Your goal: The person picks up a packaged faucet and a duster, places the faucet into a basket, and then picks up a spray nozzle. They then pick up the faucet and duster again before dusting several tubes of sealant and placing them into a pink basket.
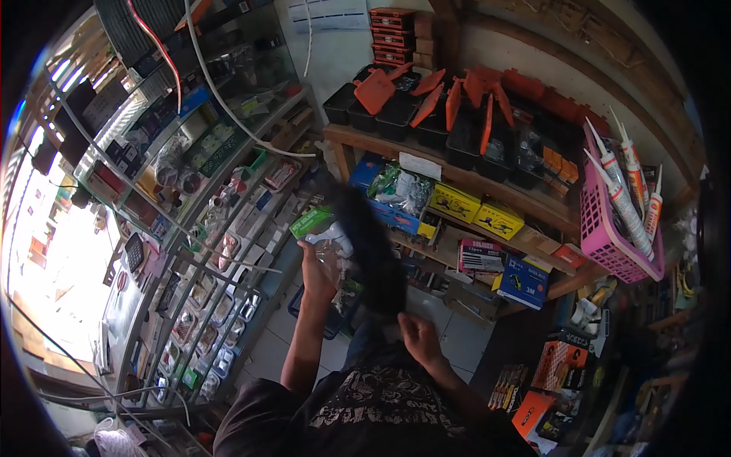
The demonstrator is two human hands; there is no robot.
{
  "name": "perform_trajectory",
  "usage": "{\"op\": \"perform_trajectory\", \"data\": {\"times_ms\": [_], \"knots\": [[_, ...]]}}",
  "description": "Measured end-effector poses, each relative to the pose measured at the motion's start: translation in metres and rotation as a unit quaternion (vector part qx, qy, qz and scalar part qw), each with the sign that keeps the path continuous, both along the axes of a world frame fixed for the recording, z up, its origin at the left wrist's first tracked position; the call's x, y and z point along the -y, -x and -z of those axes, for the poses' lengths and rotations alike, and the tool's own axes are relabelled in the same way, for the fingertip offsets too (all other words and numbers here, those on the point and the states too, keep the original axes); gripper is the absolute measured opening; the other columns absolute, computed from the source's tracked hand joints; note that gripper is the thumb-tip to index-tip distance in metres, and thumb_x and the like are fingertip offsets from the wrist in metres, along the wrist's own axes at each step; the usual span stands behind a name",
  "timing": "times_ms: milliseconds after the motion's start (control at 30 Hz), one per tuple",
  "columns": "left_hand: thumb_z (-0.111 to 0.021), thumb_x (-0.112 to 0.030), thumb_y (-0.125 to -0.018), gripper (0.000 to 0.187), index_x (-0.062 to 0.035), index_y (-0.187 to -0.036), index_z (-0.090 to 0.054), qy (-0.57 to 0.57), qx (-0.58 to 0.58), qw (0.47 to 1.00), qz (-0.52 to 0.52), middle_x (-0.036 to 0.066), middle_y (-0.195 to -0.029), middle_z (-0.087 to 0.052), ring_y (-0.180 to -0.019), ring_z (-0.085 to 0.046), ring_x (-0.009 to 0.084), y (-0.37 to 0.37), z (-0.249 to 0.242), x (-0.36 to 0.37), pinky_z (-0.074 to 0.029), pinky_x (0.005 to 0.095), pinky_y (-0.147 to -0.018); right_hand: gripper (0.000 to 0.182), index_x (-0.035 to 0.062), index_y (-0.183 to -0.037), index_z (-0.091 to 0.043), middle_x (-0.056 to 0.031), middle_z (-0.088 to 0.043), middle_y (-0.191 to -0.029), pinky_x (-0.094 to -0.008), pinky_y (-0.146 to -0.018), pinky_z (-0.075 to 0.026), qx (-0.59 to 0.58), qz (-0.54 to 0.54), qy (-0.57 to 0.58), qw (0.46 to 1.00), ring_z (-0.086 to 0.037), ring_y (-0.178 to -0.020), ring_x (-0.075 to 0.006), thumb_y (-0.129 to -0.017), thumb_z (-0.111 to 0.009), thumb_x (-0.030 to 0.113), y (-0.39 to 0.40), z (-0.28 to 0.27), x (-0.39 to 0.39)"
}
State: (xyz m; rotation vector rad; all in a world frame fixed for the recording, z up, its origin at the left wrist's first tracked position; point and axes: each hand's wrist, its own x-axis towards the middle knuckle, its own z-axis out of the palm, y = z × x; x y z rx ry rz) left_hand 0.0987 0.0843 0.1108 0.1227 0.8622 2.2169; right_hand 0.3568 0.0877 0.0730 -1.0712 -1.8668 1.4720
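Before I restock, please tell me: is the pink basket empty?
Not empty: several nozzled tubes lean in the pink basket.

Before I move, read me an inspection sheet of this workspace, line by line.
Surface: wooden shelf, crowded with goods; the tiled floor shows below.
Things in hand: a clear plastic packet and a blurred, dark duster-like object.
Clutter: black containers with raised orange lids; yellow boxes on the level below; pink basket of tubes at the right.
Grip: left hand on the packet; right hand at the dark object's near end.
Cables: a red-and-white one and a pale one, upper left.
Surroundings: bright opening far left; no other person seen.
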Motion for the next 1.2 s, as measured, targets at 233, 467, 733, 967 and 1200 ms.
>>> {"op": "perform_trajectory", "data": {"times_ms": [233,467,733,967,1200], "knots": [[-0.034,-0.052,-0.097,0.064,-0.0055,-0.140,-0.032,-0.049,-0.022,0.997,0.048,0.010,-0.137,-0.042,-0.129,-0.035,0.0222,0.013,0.030,0.001,-0.025,0.0368,-0.109,0.036,0.0003,-0.075,-0.057,-0.0134,-0.048,-0.055,-0.0353,-0.050,-0.037,-0.022,0.003,-0.063,0.998,-0.045,-0.048,-0.0208,-0.094,-0.053,0.030,-0.006,-0.004,-0.002],[-0.036,-0.053,-0.096,0.064,-0.0045,-0.138,-0.035,0.093,-0.411,0.902,0.096,0.011,-0.128,-0.046,-0.113,-0.048,0.0250,0.027,0.054,0.015,-0.037,0.0337,-0.100,0.036,-0.0004,-0.074,-0.054,-0.0145,-0.046,-0.055,-0.0343,-0.050,-0.036,-0.024,-0.060,-0.066,0.996,-0.042,-0.048,-0.0211,-0.095,-0.052,0.029,-0.009,-0.008,0.008],[-0.016,-0.056,-0.098,0.069,-0.0027,-0.132,-0.044,0.156,-0.423,0.878,0.159,0.010,-0.121,-0.056,-0.115,-0.047,0.0228,0.002,0.062,0.015,-0.032,0.0377,-0.105,0.040,-0.0009,-0.075,-0.058,-0.0157,-0.050,-0.054,-0.0358,-0.049,-0.038,-0.001,-0.058,-0.110,0.992,-0.048,-0.047,-0.0294,-0.094,-0.053,0.034,0.007,-0.028,0.001],[-0.031,-0.065,-0.091,0.074,-0.0030,-0.128,-0.046,0.080,-0.066,0.987,0.120,0.007,-0.117,-0.054,-0.103,-0.052,0.0173,-0.006,0.005,0.011,-0.041,0.0305,-0.097,0.036,0.0000,-0.078,-0.060,-0.0138,-0.048,-0.057,-0.0340,-0.050,-0.037,-0.027,-0.061,-0.070,0.995,-0.046,-0.053,-0.0225,-0.094,-0.054,0.031,0.010,-0.012,0.013],[-0.033,-0.051,-0.097,0.059,-0.0069,-0.136,-0.038,0.034,-0.068,0.991,-0.111,0.010,-0.125,-0.048,-0.121,-0.043,0.0280,0.065,0.009,0.037,-0.027,0.0427,-0.110,0.036,0.0010,-0.074,-0.058,-0.0012,-0.047,-0.055,-0.0273,-0.048,-0.034,0.014,0.073,-0.081,0.994,-0.042,-0.052,-0.0057,-0.093,-0.056,0.031,-0.063,0.000,-0.002]]}}
